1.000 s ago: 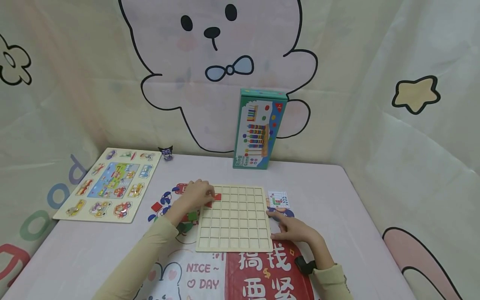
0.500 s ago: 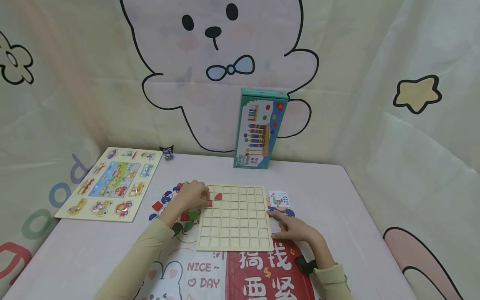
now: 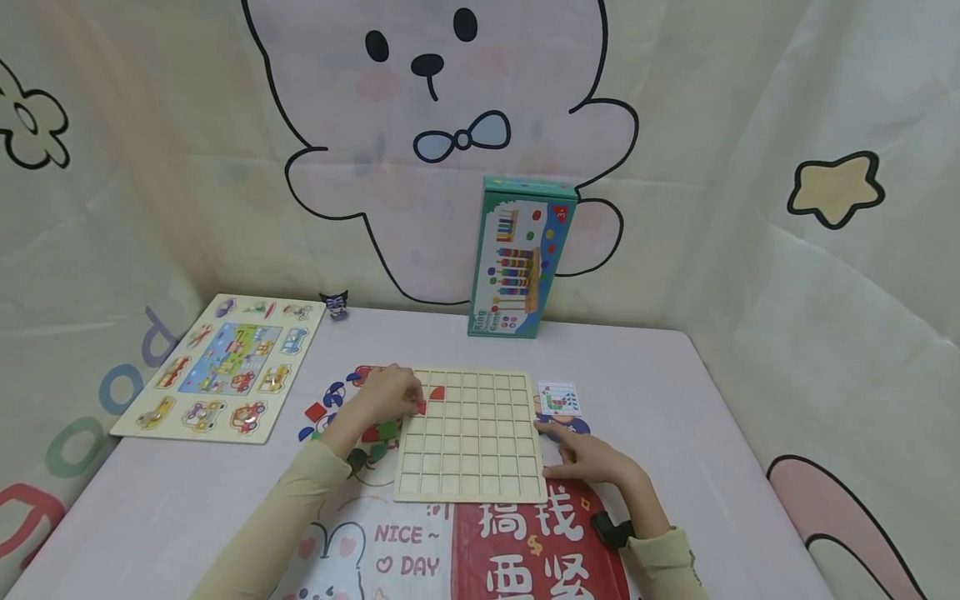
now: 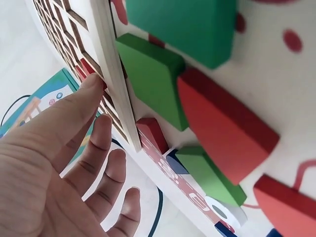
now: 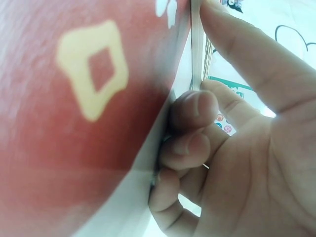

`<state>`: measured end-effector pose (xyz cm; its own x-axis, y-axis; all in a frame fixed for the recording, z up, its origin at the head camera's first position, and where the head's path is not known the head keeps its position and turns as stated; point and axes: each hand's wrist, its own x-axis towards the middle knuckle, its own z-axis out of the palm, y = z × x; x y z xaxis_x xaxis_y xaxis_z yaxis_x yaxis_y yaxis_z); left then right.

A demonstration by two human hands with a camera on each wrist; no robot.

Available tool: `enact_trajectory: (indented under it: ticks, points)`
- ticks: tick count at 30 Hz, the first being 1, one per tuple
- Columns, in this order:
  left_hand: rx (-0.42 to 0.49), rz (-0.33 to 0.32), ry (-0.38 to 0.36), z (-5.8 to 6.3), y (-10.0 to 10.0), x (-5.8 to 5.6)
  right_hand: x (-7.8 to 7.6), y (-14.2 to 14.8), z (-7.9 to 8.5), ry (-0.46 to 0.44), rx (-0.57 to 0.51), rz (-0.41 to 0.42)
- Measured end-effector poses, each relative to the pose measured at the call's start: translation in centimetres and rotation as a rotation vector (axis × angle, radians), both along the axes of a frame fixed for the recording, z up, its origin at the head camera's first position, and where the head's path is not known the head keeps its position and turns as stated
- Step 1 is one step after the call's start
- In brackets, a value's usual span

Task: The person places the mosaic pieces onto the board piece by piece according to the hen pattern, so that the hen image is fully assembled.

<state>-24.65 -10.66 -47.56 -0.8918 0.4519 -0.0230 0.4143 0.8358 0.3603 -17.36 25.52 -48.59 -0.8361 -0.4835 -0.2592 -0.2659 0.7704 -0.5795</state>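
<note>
My left hand (image 3: 387, 393) is at the upper left of a light wooden grid board (image 3: 483, 450). Its thumb and finger pinch a small red block (image 3: 421, 407) at a cell by the left edge. Up close in the left wrist view, the thumb (image 4: 91, 81) touches red, while the other fingers are loosely bent. Another red block with a curved side (image 3: 437, 392) sits in a nearby cell. At the board's right edge, my right hand (image 3: 588, 458) rests with index finger and thumb spread apart against the rim. Its remaining fingers bend beneath in the right wrist view.
Loose red, green and blue blocks, among them a red square (image 3: 315, 412), lie left of the board. A small pattern card (image 3: 558, 398) lies on its right. Behind stand a green game box (image 3: 517, 258), a picture puzzle board (image 3: 225, 367) and a small figurine (image 3: 336, 305).
My left hand has drawn back slightly to the left, then edged right again, showing more of the curved red block. My right hand stays at the board's edge.
</note>
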Motion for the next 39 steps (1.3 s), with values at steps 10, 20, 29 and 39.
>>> enact_trajectory:
  ticks: [10,20,29,39]
  points:
    - [0.019,0.028,-0.016,-0.2,0.0,0.2,0.1,-0.1,0.0,0.0,-0.001,-0.004]
    - [0.109,0.011,0.024,-0.2,-1.2,0.8,0.0,-0.2,-0.1,-0.001,-0.002,-0.016]
    - [0.204,0.06,-0.026,-0.4,-3.2,1.2,0.0,0.0,-0.1,0.007,0.004,0.003]
    - [0.146,0.107,0.0,-0.7,-5.7,1.1,0.1,0.0,0.0,0.008,0.001,0.004]
